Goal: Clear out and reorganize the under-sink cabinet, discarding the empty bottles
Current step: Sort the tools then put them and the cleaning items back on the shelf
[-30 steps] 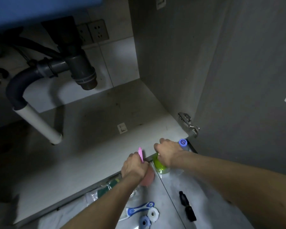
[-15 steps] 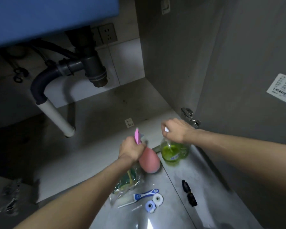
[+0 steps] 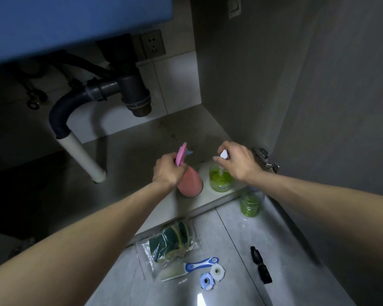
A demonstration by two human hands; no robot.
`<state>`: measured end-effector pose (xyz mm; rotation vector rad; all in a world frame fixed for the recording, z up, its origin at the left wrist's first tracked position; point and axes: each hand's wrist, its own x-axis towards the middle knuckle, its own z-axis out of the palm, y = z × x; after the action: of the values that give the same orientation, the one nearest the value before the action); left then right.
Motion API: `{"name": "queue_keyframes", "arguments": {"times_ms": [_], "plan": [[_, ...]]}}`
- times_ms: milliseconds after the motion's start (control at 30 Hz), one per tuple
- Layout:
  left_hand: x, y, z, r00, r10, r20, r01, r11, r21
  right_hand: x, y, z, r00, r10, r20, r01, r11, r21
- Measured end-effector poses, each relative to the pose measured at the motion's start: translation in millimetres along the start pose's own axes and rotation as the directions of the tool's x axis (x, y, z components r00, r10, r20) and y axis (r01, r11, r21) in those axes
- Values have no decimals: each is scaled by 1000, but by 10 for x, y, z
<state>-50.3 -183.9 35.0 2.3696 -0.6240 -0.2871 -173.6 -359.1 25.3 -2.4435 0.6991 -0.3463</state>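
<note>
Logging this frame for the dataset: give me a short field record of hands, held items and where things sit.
left hand: left hand grips the neck of the pink plastic spray bottle
right hand: right hand holds the white pump top of the clear bottle of green liquid
bottle position: both at the front right of the grey cabinet floor; contact with it unclear
outside cabinet: second clear green bottle, bagged green sponges, blue-handled brush, black nozzle on the tile floor

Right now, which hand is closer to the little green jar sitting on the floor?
Right. The right hand grips the green pump bottle just above and behind the green jar. The left hand holds the pink spray bottle, farther left.
</note>
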Motion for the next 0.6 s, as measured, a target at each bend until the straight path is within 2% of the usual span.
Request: {"name": "queue_keyframes", "arguments": {"times_ms": [133,267,367,467,600], "plan": [[108,-38,85,1000,-4,-19,4,1000,-17,103,4,87,999,30,-20,-30,1000,-2],[166,-92,135,999,0,-50,-4,998,-70,112,147,145,990,132,-42,-134,990,-41],[131,-223,265,997,-67,-39,63,992,-106,75,303,199,979,192,71,-194,981,18],[81,-410,500,991,-136,16,137,986,-96,10,433,301,958,194,212,-193,981,-24],[196,-434,771,986,-164,16,163,955,-248,38,482,413,966,155,205,-151,988,-34]]}}
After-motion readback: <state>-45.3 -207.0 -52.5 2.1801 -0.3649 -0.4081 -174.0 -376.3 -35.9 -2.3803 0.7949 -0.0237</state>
